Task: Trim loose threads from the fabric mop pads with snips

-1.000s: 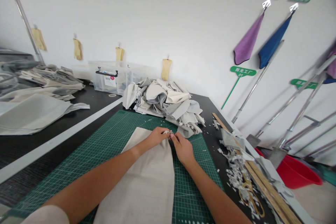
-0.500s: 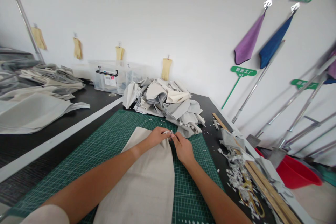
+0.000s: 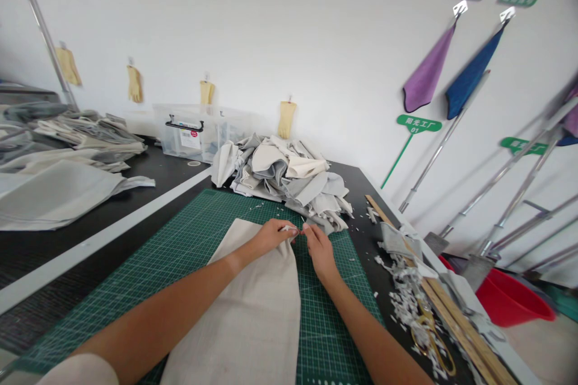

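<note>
A flat piece of beige linen cloth lies on the green cutting mat, its narrow end under my hands. My left hand rests on that end, fingertips pinched on a small white scrap. My right hand sits just beyond the cloth's right edge, fingertips drawn together near the left hand. Whether those fingertips hold a fine thread is too small to tell. A heap of grey and cream fabric pieces lies just past my hands.
Gold-handled scissors, a wooden ruler and piles of fabric scraps lie on the black table to the right. Stacked cloth and a clear plastic box stand at left. A red basin sits on the floor.
My right hand has moved slightly right and away from my left hand, opening a small gap between their fingertips. The left hand stays nearly still.
</note>
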The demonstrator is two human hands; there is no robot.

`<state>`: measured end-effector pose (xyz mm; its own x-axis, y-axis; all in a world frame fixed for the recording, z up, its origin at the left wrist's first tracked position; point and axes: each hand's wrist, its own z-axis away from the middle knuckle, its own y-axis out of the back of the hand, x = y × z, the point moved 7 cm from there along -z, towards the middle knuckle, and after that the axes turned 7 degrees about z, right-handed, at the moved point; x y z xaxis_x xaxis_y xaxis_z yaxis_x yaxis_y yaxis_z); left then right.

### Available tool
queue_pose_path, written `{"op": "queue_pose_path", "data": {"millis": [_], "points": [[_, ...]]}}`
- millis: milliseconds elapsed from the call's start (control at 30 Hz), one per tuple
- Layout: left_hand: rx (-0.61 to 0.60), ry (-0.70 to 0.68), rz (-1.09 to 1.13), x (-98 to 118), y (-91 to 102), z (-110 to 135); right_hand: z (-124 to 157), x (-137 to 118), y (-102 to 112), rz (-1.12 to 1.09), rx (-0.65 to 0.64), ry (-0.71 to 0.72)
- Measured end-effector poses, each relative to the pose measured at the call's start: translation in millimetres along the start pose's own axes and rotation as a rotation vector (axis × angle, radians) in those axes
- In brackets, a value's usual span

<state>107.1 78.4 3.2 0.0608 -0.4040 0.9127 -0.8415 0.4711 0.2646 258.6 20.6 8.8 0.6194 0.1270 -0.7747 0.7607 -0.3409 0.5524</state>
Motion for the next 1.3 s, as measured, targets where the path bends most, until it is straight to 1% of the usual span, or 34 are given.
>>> {"op": "queue_pose_path", "data": {"millis": [67,133,233,333,433,567,700,767,867,967,1067,1133,1233,1300], "points": [[-0.004,-0.017,-0.032,1,-0.6,1,-2,1,-3,-0.018,-0.032,0.009],[-0.012,-0.024,-0.047,1,-1.2,1,-5,-2,-6,-0.026,-0.066,0.059],[-0.021,-0.036,-0.064,1,-2.5,1,-7,-4,-7,-0.017,-0.068,0.117],[0.004,-0.035,-0.073,-1,-2.6,1,-10,2,-5,0.017,-0.046,0.077],[0.054,0.006,-0.039,-4,-1.1,3,-10,6,-5,0.046,-0.06,0.052],[0.031,-0.002,-0.043,1,-2.8,4,-10,7,-8,0.099,-0.1,0.065],[0.017,-0.041,-0.147,8,2.0,4,-8,5,-4,0.185,-0.029,0.082],[-0.004,-0.024,-0.239,8,8.4,3,-6,5,-1,0.227,0.012,0.074],[-0.07,0.075,-0.388,4,24.7,1,-7,12,6,0.318,0.053,0.022],[-0.113,0.255,-0.519,-1,52.3,3,-11,23,16,0.443,0.053,-0.062],[-0.128,0.433,-0.652,-2,84.7,9,-18,32,23,0.536,-0.034,-0.101],[-0.119,0.5,-0.744,-2,104.5,15,-23,36,26,0.587,-0.117,-0.106],[-0.05,0.574,-0.806,-7,128.1,25,-29,43,34,0.68,-0.234,-0.119],[0.022,0.612,-0.777,-13,137.2,32,-33,47,41,0.716,-0.286,-0.106]]}}
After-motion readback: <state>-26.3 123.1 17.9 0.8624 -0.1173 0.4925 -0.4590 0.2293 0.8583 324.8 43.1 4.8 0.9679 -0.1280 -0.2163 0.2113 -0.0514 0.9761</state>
